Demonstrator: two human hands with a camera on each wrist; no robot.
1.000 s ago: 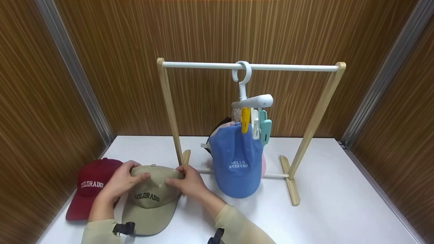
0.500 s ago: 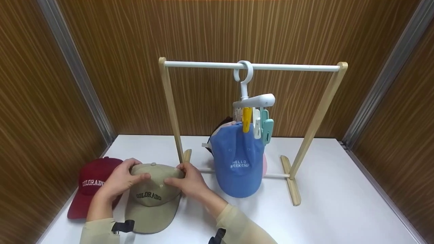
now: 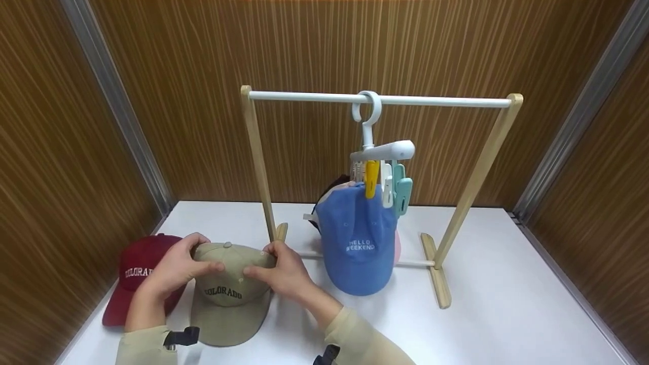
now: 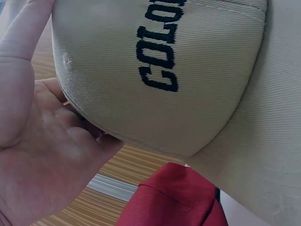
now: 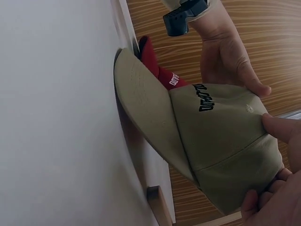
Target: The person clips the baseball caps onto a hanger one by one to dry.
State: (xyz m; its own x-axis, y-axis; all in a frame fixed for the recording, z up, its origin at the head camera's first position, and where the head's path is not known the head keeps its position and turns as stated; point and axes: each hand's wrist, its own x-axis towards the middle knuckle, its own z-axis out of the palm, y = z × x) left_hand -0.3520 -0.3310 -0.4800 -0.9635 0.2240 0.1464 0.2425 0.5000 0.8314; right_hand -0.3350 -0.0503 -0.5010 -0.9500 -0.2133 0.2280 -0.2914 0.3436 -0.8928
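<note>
A khaki baseball cap (image 3: 228, 319) with dark COLORADO lettering is between both hands, its brim toward the person and low by the white table. My left hand (image 3: 171, 268) grips the crown's left side, thumb across the front. On the other side my right hand (image 3: 286, 271) grips the crown, thumb on the front panel and fingers curled behind. In the right wrist view, the brim's tip sits right at the table surface. A dark red cap (image 3: 137, 276) with white lettering lies to the left, partly hidden by my left hand and forearm.
A wooden rack (image 3: 261, 167) with a white bar carries a white hanger (image 3: 383, 151). A blue cap (image 3: 360, 253) hangs there near a yellow clip (image 3: 371, 178), with other caps behind it. White and teal clips (image 3: 403, 195) dangle alongside. Wood-grain walls enclose the white table (image 3: 507, 284).
The khaki cap's brim has shifted slightly up and to the right in the head view. Both hands keep their hold. The whole scene drifts slightly rightward.
</note>
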